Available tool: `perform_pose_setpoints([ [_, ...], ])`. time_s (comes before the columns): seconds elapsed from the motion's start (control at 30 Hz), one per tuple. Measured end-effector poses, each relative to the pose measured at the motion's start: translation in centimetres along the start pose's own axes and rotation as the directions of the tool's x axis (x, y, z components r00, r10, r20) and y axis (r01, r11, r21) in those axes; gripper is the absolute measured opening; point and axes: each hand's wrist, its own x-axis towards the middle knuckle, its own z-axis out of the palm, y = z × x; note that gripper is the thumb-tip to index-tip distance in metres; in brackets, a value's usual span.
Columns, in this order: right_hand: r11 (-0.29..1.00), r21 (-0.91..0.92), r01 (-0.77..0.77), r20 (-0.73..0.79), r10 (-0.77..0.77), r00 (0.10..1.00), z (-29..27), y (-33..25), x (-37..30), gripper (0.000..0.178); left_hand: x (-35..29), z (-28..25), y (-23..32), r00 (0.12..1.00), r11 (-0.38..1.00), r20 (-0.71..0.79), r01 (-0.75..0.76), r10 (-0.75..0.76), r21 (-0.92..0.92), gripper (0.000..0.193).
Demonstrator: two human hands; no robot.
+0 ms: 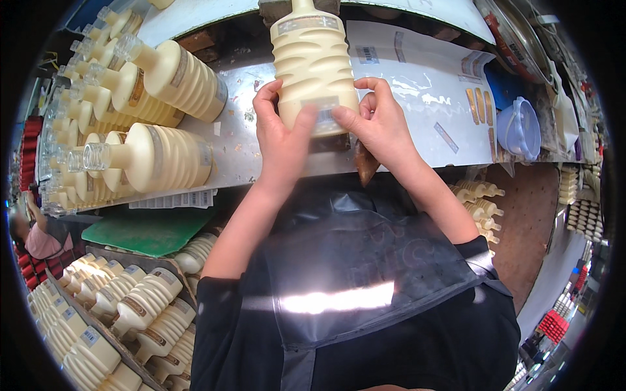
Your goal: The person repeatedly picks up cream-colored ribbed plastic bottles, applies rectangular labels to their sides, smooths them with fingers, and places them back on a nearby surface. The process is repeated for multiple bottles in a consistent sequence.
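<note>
A cream ribbed bottle (311,68) lies on the workbench in front of me, its neck pointing away. My left hand (280,138) grips its left side near the base, the thumb pressed on the lower end of the bottle. My right hand (383,127) holds the opposite side, with fingers curled and thumb on the edge of a small label (323,117). That label sits across the bottle near its base and looks slightly blurred. Another label band (308,25) circles the shoulder. Under my right hand a brown pointed piece (366,164) sticks out at the bench edge.
Cream bottles (186,81) with clear necks lie stacked on the left of the bench. A glossy white sheet (417,85) carries loose labels at right, beside a lilac basket (520,129). Crates of bottles (140,306) and a green board (150,229) are lower left. Another person (49,234) is far left.
</note>
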Motion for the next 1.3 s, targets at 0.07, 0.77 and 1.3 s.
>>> perform_pose_setpoints([
  [0.07,1.0,0.022,0.006,0.008,-0.006,1.0,-0.1,0.2,0.0,0.069,0.0,0.0,-0.1,1.0,1.0,-0.008,-0.018,0.018,0.014,0.063],
  [0.77,0.997,0.049,-0.059,0.138,0.052,0.989,-1.1,-0.3,-0.3,0.073,-0.5,-0.8,-0.9,0.997,0.986,0.081,0.005,0.008,-0.164,0.062],
  [1.3,1.0,0.022,0.012,0.066,-0.013,0.998,-0.2,0.0,-0.5,0.072,-0.4,-0.6,-0.1,0.997,0.986,0.065,0.057,-0.047,-0.156,0.068],
])
